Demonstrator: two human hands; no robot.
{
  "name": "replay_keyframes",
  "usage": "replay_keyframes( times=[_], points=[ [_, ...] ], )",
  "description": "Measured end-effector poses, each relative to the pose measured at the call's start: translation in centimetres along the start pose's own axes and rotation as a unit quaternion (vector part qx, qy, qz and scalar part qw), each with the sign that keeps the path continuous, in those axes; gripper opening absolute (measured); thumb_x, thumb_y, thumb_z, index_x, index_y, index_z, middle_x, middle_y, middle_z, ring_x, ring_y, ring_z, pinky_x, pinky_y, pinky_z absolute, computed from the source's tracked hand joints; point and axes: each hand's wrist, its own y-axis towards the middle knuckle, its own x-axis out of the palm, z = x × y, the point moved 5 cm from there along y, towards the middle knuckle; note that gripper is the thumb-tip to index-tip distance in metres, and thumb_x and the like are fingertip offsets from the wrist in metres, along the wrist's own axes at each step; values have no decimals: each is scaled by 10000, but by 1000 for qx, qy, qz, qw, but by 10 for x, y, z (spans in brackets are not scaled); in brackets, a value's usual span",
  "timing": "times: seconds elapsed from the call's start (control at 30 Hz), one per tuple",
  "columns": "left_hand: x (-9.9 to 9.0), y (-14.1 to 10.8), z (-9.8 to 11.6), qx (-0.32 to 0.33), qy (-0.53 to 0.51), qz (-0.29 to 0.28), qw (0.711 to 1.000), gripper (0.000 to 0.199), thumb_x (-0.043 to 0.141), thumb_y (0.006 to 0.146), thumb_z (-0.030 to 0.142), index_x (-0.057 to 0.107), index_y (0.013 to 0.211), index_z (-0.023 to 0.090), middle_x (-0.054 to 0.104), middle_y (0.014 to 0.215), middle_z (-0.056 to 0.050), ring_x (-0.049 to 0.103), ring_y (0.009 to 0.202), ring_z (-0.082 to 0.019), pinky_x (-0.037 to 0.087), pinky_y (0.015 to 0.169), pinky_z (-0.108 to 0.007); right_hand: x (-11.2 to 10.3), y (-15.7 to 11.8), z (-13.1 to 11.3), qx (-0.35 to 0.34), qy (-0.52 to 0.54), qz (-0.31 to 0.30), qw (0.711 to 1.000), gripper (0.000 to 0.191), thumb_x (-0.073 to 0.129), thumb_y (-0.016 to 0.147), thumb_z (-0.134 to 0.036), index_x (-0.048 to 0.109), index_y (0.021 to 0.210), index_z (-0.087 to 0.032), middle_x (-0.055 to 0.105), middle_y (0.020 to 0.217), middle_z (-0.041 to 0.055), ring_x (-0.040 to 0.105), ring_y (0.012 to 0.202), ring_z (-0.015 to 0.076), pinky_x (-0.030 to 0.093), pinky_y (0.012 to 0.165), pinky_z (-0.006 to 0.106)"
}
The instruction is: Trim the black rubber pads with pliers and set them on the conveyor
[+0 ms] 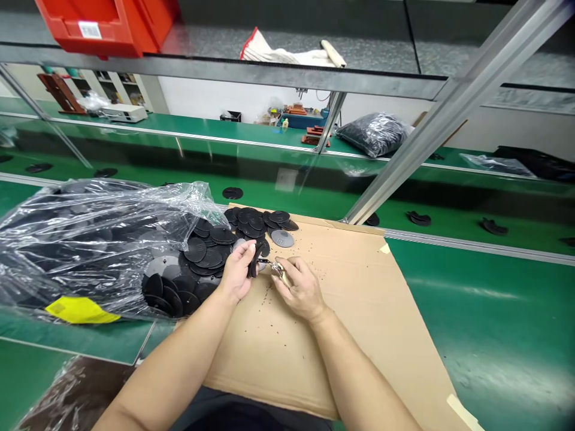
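Note:
Above the cardboard sheet point(359, 299), my left hand point(238, 272) is closed on black discs point(254, 261) held on edge. My right hand point(300, 287) grips a small metal hand tool point(277, 268), its dark tip against or very near the discs; contact is hard to make out. Small dark bits lie scattered on the cardboard below. A pile of black discs point(211, 254) lies just left of and behind my left hand, and one greyer disc point(283, 239) rests at the pile's right end.
A clear plastic bag point(90, 233) full of black discs fills the left side, with a yellow label point(83, 310). Discs lie on the green surface behind a metal rail. A slanted metal post point(404, 137) rises at the right. Overhead, a shelf carries a red bin point(108, 30) and white gloves point(287, 55).

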Motion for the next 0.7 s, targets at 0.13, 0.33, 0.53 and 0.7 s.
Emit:
replay_keyframes(
  times=[0.13,0.33,0.53,0.7],
  points=[
    [-1,1,-1,6,4,3,1000,584,857,553,404,587,999,140,594,698,-2,441,445,-47,310,402,-174,0,0,0,-6,-41,1,999,324,549,875,-242,570,1194,-190,553,940,78,558,822,196,502,769,334],
    [-5,2,-4,43,26,30,998,538,824,603,414,585,1002,143,573,685,12,426,445,-45,302,400,-179,3,0,5,-4,-87,-34,996,346,495,861,-164,572,1194,-221,600,914,59,567,811,195,475,768,324],
    [-6,4,-4,68,46,53,995,495,801,636,405,590,999,142,567,695,14,441,469,-53,331,409,-183,6,-3,10,16,-88,-59,994,403,497,807,-111,587,1181,-233,612,851,44,561,775,196,463,742,308],
    [-4,1,-4,60,23,32,997,498,819,604,282,570,1018,161,615,892,-22,557,646,-94,435,517,-195,7,-4,13,98,54,-39,993,349,510,811,-137,620,1128,-231,567,773,18,558,716,170,465,676,278]
  ],
)
